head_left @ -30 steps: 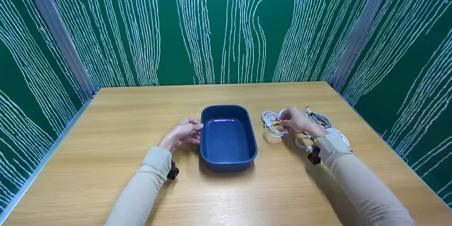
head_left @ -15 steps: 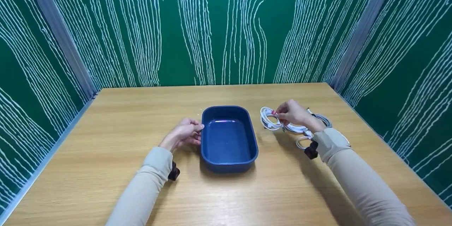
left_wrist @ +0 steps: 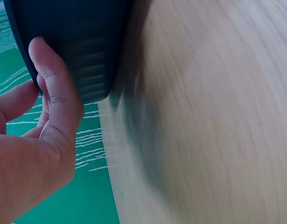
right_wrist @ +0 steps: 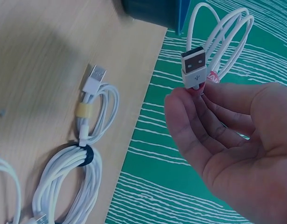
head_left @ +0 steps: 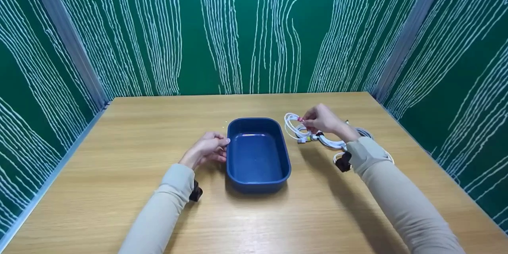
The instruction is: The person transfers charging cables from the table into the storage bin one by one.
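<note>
A deep blue rectangular bin stands mid-table with nothing inside. My left hand pinches its left rim between thumb and fingers; the left wrist view shows the fingers against the bin's ribbed outer wall. To the right of the bin, my right hand pinches a coiled white USB cable at its red tie, lifted above the table. Its USB plug sticks up beside the fingertips in the right wrist view. Below it lies a white USB cable with a yellow tie.
A thicker white cable coil with a black strap lies by the yellow-tied one. A grey cable coil rests farther right, partly behind the right arm. Green walls with white lines border the wooden table.
My right hand has lifted the red-tied USB cable from the pile and moved it up and left, toward the bin. The left hand and bin stay in place.
</note>
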`<act>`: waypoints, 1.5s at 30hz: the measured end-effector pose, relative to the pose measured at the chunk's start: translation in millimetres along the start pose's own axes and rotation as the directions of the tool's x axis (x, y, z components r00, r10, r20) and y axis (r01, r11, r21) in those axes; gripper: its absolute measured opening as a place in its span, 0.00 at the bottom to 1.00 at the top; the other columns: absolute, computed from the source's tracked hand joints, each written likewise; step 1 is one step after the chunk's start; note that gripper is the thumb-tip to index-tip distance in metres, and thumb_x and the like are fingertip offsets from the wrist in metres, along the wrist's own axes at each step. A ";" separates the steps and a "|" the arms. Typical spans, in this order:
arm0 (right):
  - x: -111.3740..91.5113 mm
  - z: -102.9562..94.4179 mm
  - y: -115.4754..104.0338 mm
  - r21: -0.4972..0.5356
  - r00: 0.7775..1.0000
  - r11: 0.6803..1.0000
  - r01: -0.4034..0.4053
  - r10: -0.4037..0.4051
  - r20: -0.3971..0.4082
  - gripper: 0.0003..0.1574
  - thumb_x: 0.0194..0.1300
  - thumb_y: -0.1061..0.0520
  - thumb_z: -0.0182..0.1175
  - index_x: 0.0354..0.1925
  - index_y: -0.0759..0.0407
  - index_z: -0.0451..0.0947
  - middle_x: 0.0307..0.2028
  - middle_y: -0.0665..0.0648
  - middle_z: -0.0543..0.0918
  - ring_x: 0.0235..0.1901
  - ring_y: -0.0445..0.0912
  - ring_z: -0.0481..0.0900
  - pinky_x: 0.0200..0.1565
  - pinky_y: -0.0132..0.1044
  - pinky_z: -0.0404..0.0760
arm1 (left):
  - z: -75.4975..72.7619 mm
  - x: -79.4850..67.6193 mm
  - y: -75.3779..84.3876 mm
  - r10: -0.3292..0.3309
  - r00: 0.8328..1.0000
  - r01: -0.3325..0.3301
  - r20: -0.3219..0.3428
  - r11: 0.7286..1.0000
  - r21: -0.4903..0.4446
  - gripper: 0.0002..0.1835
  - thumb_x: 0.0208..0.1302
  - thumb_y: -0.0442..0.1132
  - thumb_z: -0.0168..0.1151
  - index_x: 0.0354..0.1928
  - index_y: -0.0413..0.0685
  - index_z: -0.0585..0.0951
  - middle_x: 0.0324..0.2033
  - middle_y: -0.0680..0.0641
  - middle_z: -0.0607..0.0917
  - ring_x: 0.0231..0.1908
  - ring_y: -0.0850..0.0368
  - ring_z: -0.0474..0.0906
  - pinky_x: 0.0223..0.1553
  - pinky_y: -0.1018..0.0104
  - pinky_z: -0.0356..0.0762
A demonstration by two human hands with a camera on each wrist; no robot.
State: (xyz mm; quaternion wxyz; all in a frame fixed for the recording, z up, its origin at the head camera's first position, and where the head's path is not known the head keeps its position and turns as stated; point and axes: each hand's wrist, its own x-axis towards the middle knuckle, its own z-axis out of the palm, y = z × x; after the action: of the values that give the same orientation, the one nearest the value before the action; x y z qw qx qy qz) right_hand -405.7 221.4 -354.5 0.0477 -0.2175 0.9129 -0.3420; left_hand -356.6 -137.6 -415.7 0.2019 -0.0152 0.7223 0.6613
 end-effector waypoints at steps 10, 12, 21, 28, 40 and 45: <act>9.1 7.6 -14.8 -0.042 1.000 0.999 -0.016 0.016 0.001 0.08 0.64 0.67 0.59 0.38 0.72 0.82 0.27 0.66 0.85 0.19 0.40 0.78 0.26 0.37 0.86 | 0.6 -0.4 4.1 -0.007 1.000 0.007 -0.010 1.000 -0.002 0.07 0.72 0.36 0.52 0.45 0.42 0.66 0.28 0.46 0.73 0.22 0.56 0.74 0.24 0.68 0.81; 10.9 10.0 -18.0 -0.047 1.000 0.999 -0.010 0.010 -0.002 0.08 0.64 0.67 0.59 0.39 0.72 0.82 0.26 0.66 0.85 0.19 0.41 0.79 0.27 0.38 0.86 | 1.3 -0.5 4.4 -0.007 1.000 0.007 -0.006 1.000 -0.003 0.07 0.72 0.36 0.51 0.45 0.42 0.66 0.28 0.46 0.73 0.22 0.56 0.74 0.24 0.67 0.81; 21.1 21.2 -32.9 -0.066 1.000 0.998 -0.008 0.008 -0.002 0.08 0.65 0.65 0.59 0.39 0.68 0.83 0.26 0.63 0.84 0.21 0.42 0.79 0.26 0.31 0.84 | 1.1 -1.4 4.1 -0.005 1.000 0.005 -0.014 1.000 -0.005 0.07 0.71 0.35 0.51 0.45 0.42 0.67 0.28 0.46 0.73 0.23 0.56 0.74 0.23 0.68 0.81; 29.0 33.4 -37.4 -0.055 1.000 0.998 0.025 -0.024 0.013 0.08 0.65 0.66 0.59 0.38 0.71 0.83 0.25 0.67 0.84 0.18 0.44 0.80 0.27 0.41 0.86 | 1.3 -0.5 1.8 0.002 1.000 -0.002 -0.001 1.000 0.002 0.05 0.71 0.35 0.51 0.43 0.41 0.67 0.26 0.46 0.73 0.21 0.57 0.73 0.21 0.70 0.80; 41.0 53.7 -49.0 -0.029 1.000 1.000 0.001 -0.001 0.022 0.08 0.64 0.66 0.60 0.39 0.70 0.83 0.29 0.67 0.86 0.18 0.41 0.79 0.30 0.44 0.88 | 0.8 1.7 -0.1 -0.008 1.000 0.008 -0.001 1.000 -0.006 0.04 0.72 0.35 0.51 0.41 0.42 0.68 0.26 0.47 0.72 0.22 0.56 0.73 0.22 0.68 0.80; 45.1 59.2 -55.3 -0.036 1.000 0.999 0.013 -0.013 0.008 0.06 0.63 0.66 0.61 0.35 0.70 0.83 0.28 0.66 0.85 0.17 0.39 0.78 0.25 0.36 0.86 | 0.5 1.3 -0.1 -0.016 1.000 0.015 -0.013 1.000 -0.009 0.05 0.71 0.35 0.52 0.44 0.41 0.68 0.27 0.47 0.73 0.22 0.56 0.73 0.23 0.68 0.80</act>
State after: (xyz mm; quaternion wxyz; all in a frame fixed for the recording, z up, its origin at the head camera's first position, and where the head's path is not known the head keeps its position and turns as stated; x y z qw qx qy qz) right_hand -412.2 129.2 -361.2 0.0453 -0.2256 0.9173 -0.3249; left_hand -357.6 -136.8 -416.2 0.2023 -0.0260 0.7206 0.6627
